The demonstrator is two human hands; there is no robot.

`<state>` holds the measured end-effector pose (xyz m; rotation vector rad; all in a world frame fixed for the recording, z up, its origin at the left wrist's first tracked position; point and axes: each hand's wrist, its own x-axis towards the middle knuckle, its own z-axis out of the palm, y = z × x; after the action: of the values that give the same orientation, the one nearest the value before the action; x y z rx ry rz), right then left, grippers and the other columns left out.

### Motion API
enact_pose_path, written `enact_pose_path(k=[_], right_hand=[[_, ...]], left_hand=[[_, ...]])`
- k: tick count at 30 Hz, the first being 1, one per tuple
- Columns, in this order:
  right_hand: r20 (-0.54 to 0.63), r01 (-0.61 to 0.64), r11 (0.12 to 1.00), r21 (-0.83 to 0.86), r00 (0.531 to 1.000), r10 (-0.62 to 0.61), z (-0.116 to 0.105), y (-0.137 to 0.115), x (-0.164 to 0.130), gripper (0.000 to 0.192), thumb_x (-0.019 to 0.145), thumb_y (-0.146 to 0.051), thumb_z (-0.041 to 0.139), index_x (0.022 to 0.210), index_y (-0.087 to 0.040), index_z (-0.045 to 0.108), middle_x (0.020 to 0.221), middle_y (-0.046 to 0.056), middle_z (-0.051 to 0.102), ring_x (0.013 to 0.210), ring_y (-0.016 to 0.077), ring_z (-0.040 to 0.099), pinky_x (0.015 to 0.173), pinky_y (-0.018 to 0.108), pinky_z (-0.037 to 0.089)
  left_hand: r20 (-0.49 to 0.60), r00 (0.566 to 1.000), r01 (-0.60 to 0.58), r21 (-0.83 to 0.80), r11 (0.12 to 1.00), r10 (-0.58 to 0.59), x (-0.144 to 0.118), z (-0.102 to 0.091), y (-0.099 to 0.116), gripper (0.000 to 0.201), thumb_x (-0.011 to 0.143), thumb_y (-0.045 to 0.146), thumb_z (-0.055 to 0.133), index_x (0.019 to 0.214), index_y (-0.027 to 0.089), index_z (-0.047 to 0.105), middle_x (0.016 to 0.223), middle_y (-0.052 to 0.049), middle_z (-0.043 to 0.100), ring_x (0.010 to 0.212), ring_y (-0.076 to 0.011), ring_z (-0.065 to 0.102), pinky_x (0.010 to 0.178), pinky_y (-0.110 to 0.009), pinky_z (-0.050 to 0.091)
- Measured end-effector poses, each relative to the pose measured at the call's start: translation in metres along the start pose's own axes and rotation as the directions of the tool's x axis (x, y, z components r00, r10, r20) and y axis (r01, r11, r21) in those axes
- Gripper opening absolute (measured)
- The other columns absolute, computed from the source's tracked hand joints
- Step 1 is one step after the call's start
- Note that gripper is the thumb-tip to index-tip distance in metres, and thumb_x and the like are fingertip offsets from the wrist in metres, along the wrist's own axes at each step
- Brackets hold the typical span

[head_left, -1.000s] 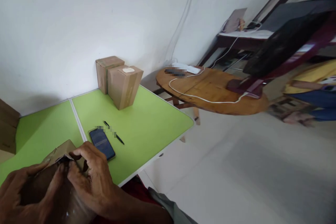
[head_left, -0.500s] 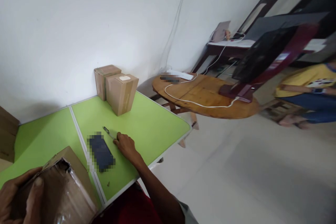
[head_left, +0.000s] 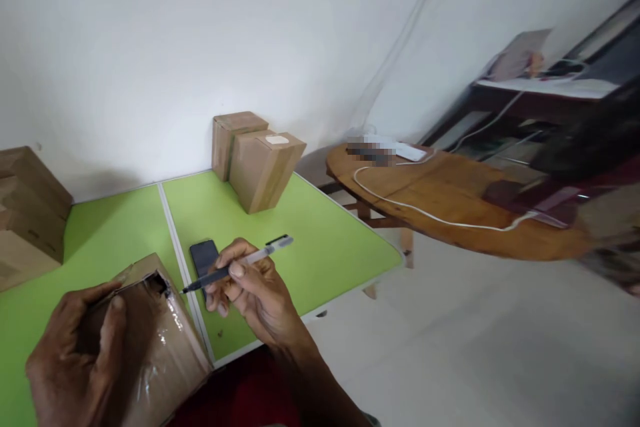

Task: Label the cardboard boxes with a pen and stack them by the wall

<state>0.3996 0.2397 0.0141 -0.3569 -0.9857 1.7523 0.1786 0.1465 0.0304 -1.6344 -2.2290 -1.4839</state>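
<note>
Two hands are at work, and both of them are full. Your right hand (head_left: 253,287) pinches a pen (head_left: 235,265) between thumb and curled fingers (head_left: 220,293), gripped near its middle. Its dark tip points left and slightly down toward the taped box, while the capped end with its clip rises up and to the right, above the green table (head_left: 310,240). The tip sits just beside a torn dark opening at the box's upper corner; whether it touches the cardboard cannot be told.

Your left hand (head_left: 75,360) wraps over the near left side of that cardboard box (head_left: 160,340), thumb pressed flat on top and fingers closed around its edge. It is covered in glossy clear tape and rests tilted at the near edge of the table, close to your body.

Just behind your right hand, a dark phone (head_left: 204,257) lies flat on the table, partly hidden by your knuckles, beside the pale seam that divides the tabletop.

Farther back, two upright brown boxes (head_left: 260,160) stand touching each other against the white wall. More stacked cartons (head_left: 27,213) sit at the far left edge. To the right, well apart from the table, a round wooden table (head_left: 450,200) carries a white cable (head_left: 425,213).
</note>
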Motion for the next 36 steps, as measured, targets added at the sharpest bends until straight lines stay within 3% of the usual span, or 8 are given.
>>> enact_pose_path(k=[6, 12, 16, 22, 28, 31, 34, 36], right_hand=[[-0.009, 0.216, 0.961, -0.174, 0.975, -0.221, 0.01, 0.026, -0.004, 0.026, 0.101, -0.049, 0.087, 0.101, -0.024, 0.08, 0.078, 0.001, 0.076, 0.065, 0.0155, 0.069, 0.06, 0.026, 0.055], [0.045, 0.275, 0.835, -0.477, 0.956, -0.289, 0.018, 0.028, -0.008, 0.024, 0.108, -0.049, 0.076, 0.108, -0.028, 0.086, 0.095, 0.003, 0.076, 0.071, 0.0163, 0.06, 0.066, 0.031, 0.049], [0.108, 0.311, 0.788, -0.531, 0.947, -0.301, 0.018, 0.024, -0.008, 0.021, 0.11, -0.044, 0.073, 0.109, -0.027, 0.086, 0.096, 0.003, 0.076, 0.078, 0.0188, 0.063, 0.078, 0.034, 0.052], [0.156, 0.301, 0.778, -0.552, 0.953, -0.258, 0.01, 0.015, -0.014, 0.015, 0.109, -0.034, 0.074, 0.102, -0.023, 0.081, 0.086, -0.001, 0.069, 0.074, 0.0145, 0.061, 0.069, 0.027, 0.047], [0.098, 0.327, 0.696, -0.639, 0.932, -0.348, -0.001, 0.002, -0.014, 0.024, 0.111, -0.037, 0.068, 0.093, -0.022, 0.073, 0.078, -0.002, 0.065, 0.066, 0.014, 0.059, 0.061, 0.025, 0.046], [-0.024, 0.196, 0.54, -0.819, 0.928, -0.372, -0.023, -0.003, 0.002, 0.032, 0.116, -0.045, 0.057, 0.098, -0.023, 0.069, 0.079, 0.0, 0.067, 0.067, 0.0164, 0.061, 0.061, 0.026, 0.046], [-0.202, -0.178, 0.153, -0.972, 0.966, -0.16, -0.057, -0.004, 0.029, 0.026, 0.121, -0.033, 0.046, 0.113, -0.02, 0.067, 0.096, 0.007, 0.077, 0.083, 0.0201, 0.072, 0.075, 0.029, 0.051], [-0.345, -0.347, -0.055, -0.936, 0.938, -0.046, -0.08, 0.0, 0.044, 0.014, 0.116, -0.023, 0.054, 0.118, -0.017, 0.067, 0.103, 0.012, 0.081, 0.091, 0.0243, 0.076, 0.081, 0.033, 0.051]], left_hand=[[-0.012, 0.984, -0.18, 0.04, 0.983, 0.181, -0.005, -0.003, 0.006, 0.02, 0.105, 0.046, 0.066, 0.105, 0.029, 0.078, 0.099, 0.002, 0.08, 0.088, -0.0182, 0.074, 0.084, -0.033, 0.054], [0.002, 0.974, -0.228, 0.032, 0.973, 0.228, -0.004, -0.004, 0.005, 0.018, 0.108, 0.04, 0.062, 0.107, 0.029, 0.076, 0.101, 0.003, 0.079, 0.092, -0.0156, 0.073, 0.086, -0.029, 0.054], [0.013, 0.973, -0.233, 0.04, 0.972, 0.232, -0.005, -0.005, 0.003, 0.019, 0.109, 0.039, 0.061, 0.109, 0.028, 0.076, 0.104, 0.003, 0.079, 0.095, -0.0147, 0.074, 0.088, -0.028, 0.054], [0.004, 0.977, -0.215, 0.023, 0.976, 0.215, -0.005, -0.003, 0.004, 0.019, 0.108, 0.041, 0.062, 0.108, 0.029, 0.077, 0.103, 0.004, 0.08, 0.093, -0.0147, 0.074, 0.085, -0.028, 0.054], [-0.005, 0.98, -0.197, 0.033, 0.98, 0.198, -0.005, -0.002, 0.003, 0.021, 0.108, 0.042, 0.062, 0.109, 0.028, 0.077, 0.104, 0.001, 0.08, 0.097, -0.0178, 0.074, 0.088, -0.032, 0.056], [-0.009, 0.979, -0.204, 0.045, 0.978, 0.205, -0.004, -0.003, 0.003, 0.021, 0.108, 0.043, 0.062, 0.108, 0.029, 0.077, 0.103, 0.002, 0.08, 0.095, -0.0179, 0.074, 0.086, -0.032, 0.055], [0.003, 0.98, -0.198, 0.071, 0.978, 0.198, -0.002, -0.004, 0.002, 0.022, 0.108, 0.045, 0.061, 0.108, 0.03, 0.077, 0.102, 0.002, 0.08, 0.092, -0.0192, 0.074, 0.085, -0.034, 0.055], [-0.002, 0.983, -0.184, 0.076, 0.98, 0.185, -0.002, -0.003, 0.0, 0.024, 0.107, 0.048, 0.061, 0.108, 0.031, 0.077, 0.102, 0.002, 0.08, 0.091, -0.0208, 0.074, 0.085, -0.037, 0.054]])
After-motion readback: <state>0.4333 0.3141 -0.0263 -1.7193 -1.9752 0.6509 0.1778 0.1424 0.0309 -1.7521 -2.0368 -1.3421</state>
